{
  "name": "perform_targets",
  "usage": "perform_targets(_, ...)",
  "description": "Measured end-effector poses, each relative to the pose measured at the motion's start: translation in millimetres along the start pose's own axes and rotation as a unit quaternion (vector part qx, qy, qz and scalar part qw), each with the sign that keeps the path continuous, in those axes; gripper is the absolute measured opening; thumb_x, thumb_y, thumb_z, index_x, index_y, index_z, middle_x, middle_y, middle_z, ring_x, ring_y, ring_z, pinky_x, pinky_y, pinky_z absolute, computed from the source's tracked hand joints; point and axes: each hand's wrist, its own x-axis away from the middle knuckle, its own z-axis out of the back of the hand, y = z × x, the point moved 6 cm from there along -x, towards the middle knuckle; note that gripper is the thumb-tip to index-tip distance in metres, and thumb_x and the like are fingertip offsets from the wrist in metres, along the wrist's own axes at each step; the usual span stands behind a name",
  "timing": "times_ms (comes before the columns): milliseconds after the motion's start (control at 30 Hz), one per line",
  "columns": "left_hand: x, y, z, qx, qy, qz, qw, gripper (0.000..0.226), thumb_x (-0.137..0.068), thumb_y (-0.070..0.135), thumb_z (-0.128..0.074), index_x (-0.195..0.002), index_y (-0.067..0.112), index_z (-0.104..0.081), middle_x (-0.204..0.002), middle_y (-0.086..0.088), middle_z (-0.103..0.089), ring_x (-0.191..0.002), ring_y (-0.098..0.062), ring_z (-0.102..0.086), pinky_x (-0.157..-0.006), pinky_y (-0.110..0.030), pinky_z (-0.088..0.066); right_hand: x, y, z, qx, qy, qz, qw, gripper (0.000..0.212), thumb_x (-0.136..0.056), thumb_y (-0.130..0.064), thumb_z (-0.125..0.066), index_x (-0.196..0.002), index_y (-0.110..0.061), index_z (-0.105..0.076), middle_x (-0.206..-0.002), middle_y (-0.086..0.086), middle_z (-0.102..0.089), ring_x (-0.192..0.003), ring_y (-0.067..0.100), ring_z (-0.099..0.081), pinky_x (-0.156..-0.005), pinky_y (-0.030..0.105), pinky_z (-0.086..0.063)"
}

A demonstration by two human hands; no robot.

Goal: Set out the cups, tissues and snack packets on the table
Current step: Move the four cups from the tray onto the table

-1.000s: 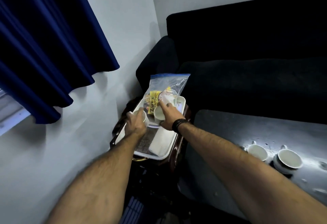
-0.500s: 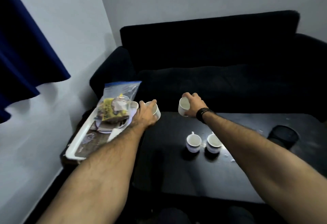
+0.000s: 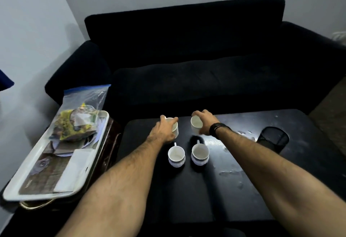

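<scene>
Bare forearms, black wristband point(image 3: 217, 129)

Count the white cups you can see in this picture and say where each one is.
4. One cup in the left hand at, one in the right hand at, two standing on the table at and. The bag may hide more.

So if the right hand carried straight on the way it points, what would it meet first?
Probably the dark sofa beyond the table's far edge. The right hand, holding a white cup, points that way; nothing shows between, though depth is unclear.
</scene>
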Motion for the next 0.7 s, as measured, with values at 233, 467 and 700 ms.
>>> perform_targets(233,-30,0,-29,-0.025,-0.047,0.007,0.999,0.068,-0.089,0.010,-0.054,-0.147,0.038,-0.032,-0.139,-0.014,-0.029,-0.127,-0.040,-0.047,-0.107,-0.048,-0.043,-21,6,-32,0.044,-0.067,0.011,0.997,0.074,-0.067,-0.008,-0.081,-0.130,-0.029,-0.047,-0.128,0.008,-0.046,-0.120,0.032,-0.051,-0.096,0.038,-0.046)
perform_targets(467,-37,-1,-50,-0.018,-0.073,0.015,0.997,0.076,-0.089,0.002,-0.054,-0.149,0.042,-0.027,-0.150,-0.013,-0.022,-0.133,-0.038,-0.042,-0.110,-0.050,-0.040,-26,12,-43,0.048,-0.086,0.009,0.995,0.077,-0.068,-0.007,-0.081,-0.133,-0.028,-0.046,-0.130,0.009,-0.046,-0.123,0.032,-0.050,-0.098,0.039,-0.045)
perform_targets(700,-41,-7,-54,-0.006,-0.074,0.001,0.997,0.083,-0.086,-0.003,-0.058,-0.149,0.042,-0.028,-0.150,-0.011,-0.023,-0.136,-0.036,-0.039,-0.110,-0.051,-0.040,-26,15,-44,0.046,-0.085,0.016,0.995,0.075,-0.072,-0.006,-0.078,-0.135,-0.029,-0.044,-0.130,0.010,-0.047,-0.122,0.030,-0.050,-0.099,0.039,-0.045)
